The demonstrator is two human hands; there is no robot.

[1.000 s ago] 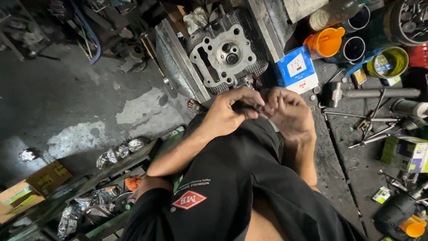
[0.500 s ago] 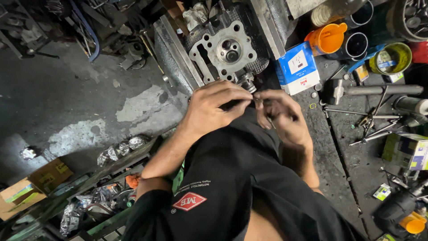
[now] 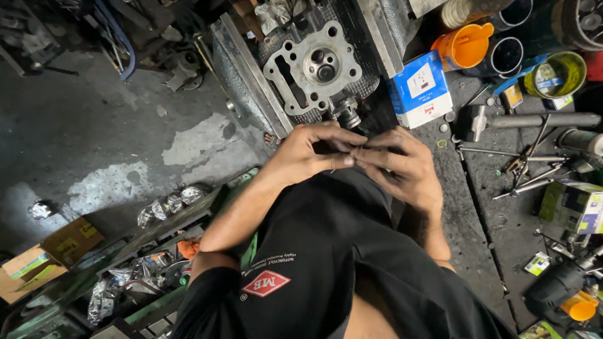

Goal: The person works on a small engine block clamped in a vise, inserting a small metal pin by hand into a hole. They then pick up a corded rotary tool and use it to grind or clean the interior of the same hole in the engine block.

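Note:
My left hand and my right hand meet in front of my chest, fingertips pressed together around a small part that the fingers mostly hide. Just beyond the hands a grey metal cylinder head lies on a ribbed metal stand on the bench, with a short metal fitting sticking out of its near side. My black shirt fills the lower middle of the view.
A blue and white box lies right of the cylinder head. An orange funnel, cans, a yellow-green tin, a hammer, pliers and loose tools cover the dark bench at right. Concrete floor, scrap and cardboard boxes are at left.
Both hands have stayed together while shifting slightly on the small part; the view has tilted, so the cylinder head and hands sit a little higher in frame.

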